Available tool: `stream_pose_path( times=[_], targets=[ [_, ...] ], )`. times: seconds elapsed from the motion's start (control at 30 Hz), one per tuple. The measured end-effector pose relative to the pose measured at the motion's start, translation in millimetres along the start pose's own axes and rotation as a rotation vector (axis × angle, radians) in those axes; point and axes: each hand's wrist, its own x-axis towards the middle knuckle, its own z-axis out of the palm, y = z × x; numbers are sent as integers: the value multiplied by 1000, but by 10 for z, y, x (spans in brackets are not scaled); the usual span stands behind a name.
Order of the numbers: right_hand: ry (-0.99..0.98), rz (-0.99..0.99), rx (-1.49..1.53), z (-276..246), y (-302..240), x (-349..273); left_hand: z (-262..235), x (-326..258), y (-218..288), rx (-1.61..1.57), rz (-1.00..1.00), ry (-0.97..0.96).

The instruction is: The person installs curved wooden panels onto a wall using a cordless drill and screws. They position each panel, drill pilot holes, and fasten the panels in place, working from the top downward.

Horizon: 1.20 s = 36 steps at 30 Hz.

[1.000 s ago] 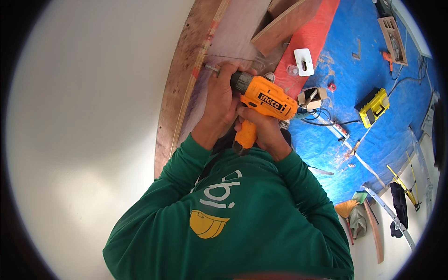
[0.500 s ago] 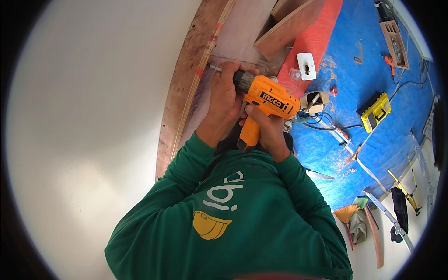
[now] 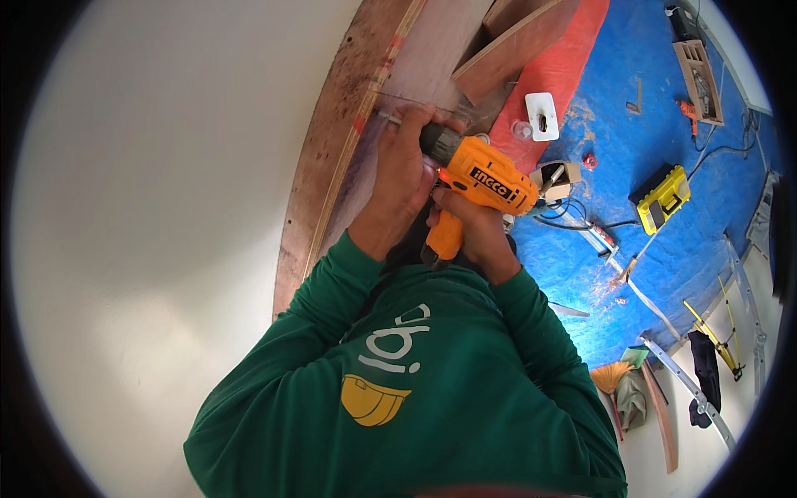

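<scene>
An orange and black cordless drill (image 3: 490, 178) points to the left in front of my body. My right hand (image 3: 477, 222) is wrapped round its grip, with a finger at the trigger. My left hand (image 3: 400, 170) closes round the front end by the black chuck (image 3: 440, 143), its fingertips along the thin metal bit (image 3: 387, 118). The tip of the bit meets the edge of a long brown plywood board (image 3: 344, 137), which has red marks along that edge. What sits right at the tip is too small to make out. A small light glows below the chuck.
A white wall or panel (image 3: 166, 207) fills the left. Curved plywood pieces (image 3: 506, 58) stand ahead near a red sheet (image 3: 552, 70). On the blue tarp (image 3: 614, 153) lie a white tray (image 3: 542, 116), an open carton (image 3: 558, 178), a yellow toolbox (image 3: 664, 201), cables and a wooden tool tray (image 3: 700, 83).
A glow now shows below the drill's chuck. The drill and both hands have shifted very slightly to the right in the picture; the grip is the same.
</scene>
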Motion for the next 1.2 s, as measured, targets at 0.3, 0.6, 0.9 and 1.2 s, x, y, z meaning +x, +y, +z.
stream_pose_path(
  times=[0.3, 0.6, 0.9, 1.2],
  targets=[
    [12, -20, -29, -12, -10, -76, -14, 125, -75, -236, 44, 42],
    [127, -205, -92, -30, 43, -30, -19, 109, -88, -175, 92, -10],
    [-129, 47, 25, -50, -152, -68, -92, -161, 196, -139, -85, 30],
    [-218, 102, -57, -188, -218, 36, -93, 179, 1497, 1459, 864, -250]
  ],
)
